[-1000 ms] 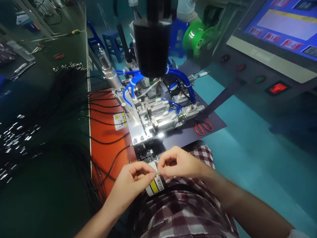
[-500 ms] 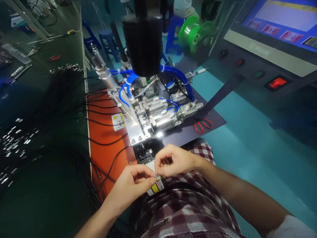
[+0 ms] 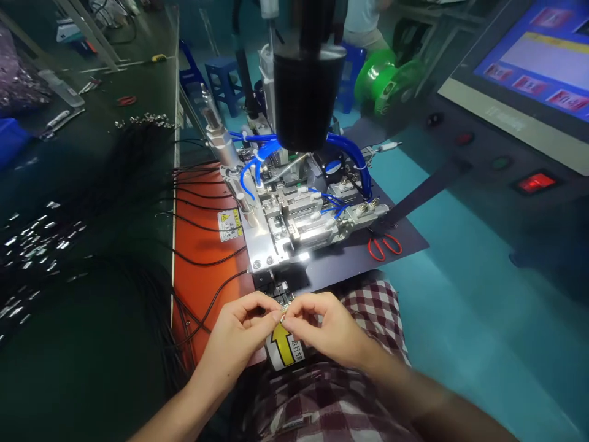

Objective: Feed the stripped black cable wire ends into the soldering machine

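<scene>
My left hand [image 3: 246, 328] pinches a small shiny piece [image 3: 284, 309] with a pale, greenish-yellow glint between thumb and forefinger. From the other side, the closed thumb and forefinger of my right hand [image 3: 324, 322] meet it. The fingertips cover most of the piece, so its exact kind is hidden. Just below the fingers is a white label with a yellow arrow [image 3: 284, 347]. A metal fixture machine [image 3: 299, 215] with blue air tubes stands beyond my hands, its black track blocks [image 3: 271, 283] nearest to them.
Black cables [image 3: 207, 264] lie across the orange plate [image 3: 196, 236] at left. More cables with shiny ends [image 3: 41, 245] cover the dark bench. Red-handled scissors [image 3: 384, 247] rest on the grey plate. A control panel [image 3: 515, 116] stands at right, a green spool [image 3: 389, 83] behind.
My right hand has come down and in, its fingertips now against those of my left hand. Both hands sit slightly further left, over the arrow label. The whole view has shifted a little.
</scene>
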`<move>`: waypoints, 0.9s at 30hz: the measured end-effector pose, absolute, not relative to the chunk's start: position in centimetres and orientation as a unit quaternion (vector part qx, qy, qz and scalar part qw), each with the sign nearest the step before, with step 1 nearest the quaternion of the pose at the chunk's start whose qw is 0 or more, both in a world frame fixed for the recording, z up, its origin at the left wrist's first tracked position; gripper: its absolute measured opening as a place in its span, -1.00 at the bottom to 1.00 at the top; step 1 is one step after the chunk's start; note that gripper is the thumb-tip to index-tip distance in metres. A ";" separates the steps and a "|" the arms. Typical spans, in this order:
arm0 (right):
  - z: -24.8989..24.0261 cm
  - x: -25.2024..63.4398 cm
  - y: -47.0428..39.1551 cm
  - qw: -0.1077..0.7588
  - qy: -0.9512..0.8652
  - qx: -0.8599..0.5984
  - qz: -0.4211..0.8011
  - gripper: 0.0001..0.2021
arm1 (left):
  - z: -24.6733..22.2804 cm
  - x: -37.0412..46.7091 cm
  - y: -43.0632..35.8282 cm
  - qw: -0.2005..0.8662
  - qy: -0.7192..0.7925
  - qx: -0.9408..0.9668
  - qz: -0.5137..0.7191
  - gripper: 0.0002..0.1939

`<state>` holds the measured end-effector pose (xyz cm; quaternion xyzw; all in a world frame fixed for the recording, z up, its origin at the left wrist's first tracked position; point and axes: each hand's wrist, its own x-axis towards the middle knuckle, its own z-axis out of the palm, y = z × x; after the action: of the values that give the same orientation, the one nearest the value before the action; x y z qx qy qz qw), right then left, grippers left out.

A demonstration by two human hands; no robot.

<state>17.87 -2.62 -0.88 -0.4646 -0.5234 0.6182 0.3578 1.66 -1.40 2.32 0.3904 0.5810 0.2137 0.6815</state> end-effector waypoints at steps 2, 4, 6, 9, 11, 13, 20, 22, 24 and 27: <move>-0.7 17.2 -3.2 0.374 -0.513 -0.488 0.599 -0.84 | 2.5 1.8 -1.4 0.686 0.576 0.377 0.235 -0.80; -0.5 17.1 -3.2 0.372 -0.519 -0.490 0.593 -0.83 | 2.6 1.8 -1.4 0.686 0.572 0.374 0.250 -0.82; -0.4 17.5 -2.8 0.357 -0.525 -0.486 0.601 -0.83 | 2.7 1.7 -1.2 0.682 0.570 0.380 0.254 -0.84; -0.4 18.0 -2.0 0.348 -0.523 -0.498 0.598 -0.88 | 2.7 1.5 -0.9 0.678 0.568 0.386 0.261 -0.85; -0.5 18.1 -1.7 0.352 -0.537 -0.508 0.574 -0.90 | 2.6 1.5 -0.8 0.677 0.566 0.389 0.264 -0.85; -0.5 17.8 -1.7 0.358 -0.562 -0.514 0.540 -0.91 | 2.6 1.5 -0.7 0.673 0.566 0.397 0.261 -0.84; -0.4 17.0 -2.0 0.378 -0.582 -0.516 0.502 -0.86 | 1.8 1.4 -1.2 0.630 0.561 0.459 0.278 -0.82; -0.6 16.9 -1.9 0.379 -0.515 -0.511 0.575 -0.84 | 1.5 1.4 -1.5 0.595 0.558 0.493 0.304 -0.83; -0.8 16.8 -1.9 0.380 -0.452 -0.491 0.640 -0.82 | 1.3 1.5 -1.8 0.552 0.544 0.542 0.326 -0.86; -0.9 16.8 -1.9 0.385 -0.421 -0.468 0.675 -0.80 | 1.2 1.4 -1.9 0.495 0.520 0.616 0.324 -0.88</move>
<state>16.78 -1.90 -0.88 -0.4682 -0.4212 0.6748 0.3846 1.37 -1.87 1.18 0.6160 0.5205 0.3236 0.4949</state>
